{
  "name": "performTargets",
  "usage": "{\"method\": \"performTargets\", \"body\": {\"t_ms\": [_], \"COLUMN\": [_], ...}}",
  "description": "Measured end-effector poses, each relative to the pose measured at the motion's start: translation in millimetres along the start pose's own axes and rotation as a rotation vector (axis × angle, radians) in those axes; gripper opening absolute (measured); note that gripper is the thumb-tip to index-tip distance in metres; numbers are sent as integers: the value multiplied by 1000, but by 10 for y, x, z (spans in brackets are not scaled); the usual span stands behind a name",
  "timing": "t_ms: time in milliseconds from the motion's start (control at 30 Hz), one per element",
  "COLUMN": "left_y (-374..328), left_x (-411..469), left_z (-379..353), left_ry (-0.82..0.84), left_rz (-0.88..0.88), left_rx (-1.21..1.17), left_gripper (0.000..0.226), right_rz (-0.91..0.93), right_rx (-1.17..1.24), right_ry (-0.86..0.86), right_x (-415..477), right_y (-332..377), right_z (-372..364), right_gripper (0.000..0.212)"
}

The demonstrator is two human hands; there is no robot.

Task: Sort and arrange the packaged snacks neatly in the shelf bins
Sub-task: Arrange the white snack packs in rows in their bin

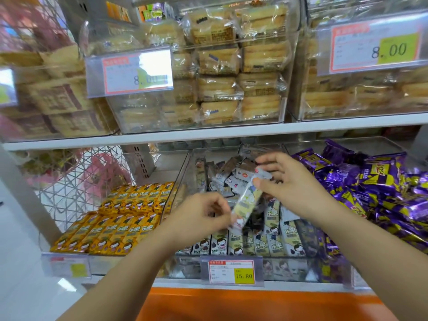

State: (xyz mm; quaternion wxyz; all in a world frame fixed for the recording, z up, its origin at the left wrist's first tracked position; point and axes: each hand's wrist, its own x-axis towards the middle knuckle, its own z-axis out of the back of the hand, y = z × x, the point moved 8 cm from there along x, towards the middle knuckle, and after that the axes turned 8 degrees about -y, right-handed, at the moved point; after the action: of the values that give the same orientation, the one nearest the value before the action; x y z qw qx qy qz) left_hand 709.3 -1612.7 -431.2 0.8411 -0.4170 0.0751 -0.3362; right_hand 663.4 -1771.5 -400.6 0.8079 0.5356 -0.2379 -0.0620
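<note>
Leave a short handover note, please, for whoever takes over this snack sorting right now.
Left hand: pinches the lower end of one pale packet.
Right hand: pinches its upper end. The packet is tilted above the middle bin.
Done: yellow packets lie in tidy rows in the left bin; the middle bin's front rows stand in line.
Left: place the held packet, then straighten the jumbled heap at the back of the middle bin. The purple packets on the right lie in a loose pile.

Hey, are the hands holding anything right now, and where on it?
One slim pale snack packet, held between both hands. The right hand pinches its upper end; the left hand pinches its lower end.
</note>
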Motion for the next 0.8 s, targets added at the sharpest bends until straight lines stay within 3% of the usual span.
{"method": "performTargets", "body": {"t_ms": [167,300,400,533,700,800], "left_y": [25,49,149,278,263,168], "left_x": [22,38,39,50,103,200], "left_z": [-47,-160,-293,-345,-332,-276], "left_ry": [11,41,130,206,267,230], "left_rz": [-81,-172,-177,-164,-148,-132], "left_rx": [248,306,424,560,558,558], "left_gripper": [6,31,49,48,47,36], "right_rz": [-10,10,-69,-93,133,171], "right_rx": [-253,-310,-332,-380,-486,-682], "right_ry": [124,134,261,400,67,-2], "right_x": [-79,-84,-96,-98,40,6], "right_y": [-256,-390,-488,-390,24,-25], "right_z": [-388,-602,-676,-555,113,376], "right_gripper": [25,24,26,32,27,18]}}
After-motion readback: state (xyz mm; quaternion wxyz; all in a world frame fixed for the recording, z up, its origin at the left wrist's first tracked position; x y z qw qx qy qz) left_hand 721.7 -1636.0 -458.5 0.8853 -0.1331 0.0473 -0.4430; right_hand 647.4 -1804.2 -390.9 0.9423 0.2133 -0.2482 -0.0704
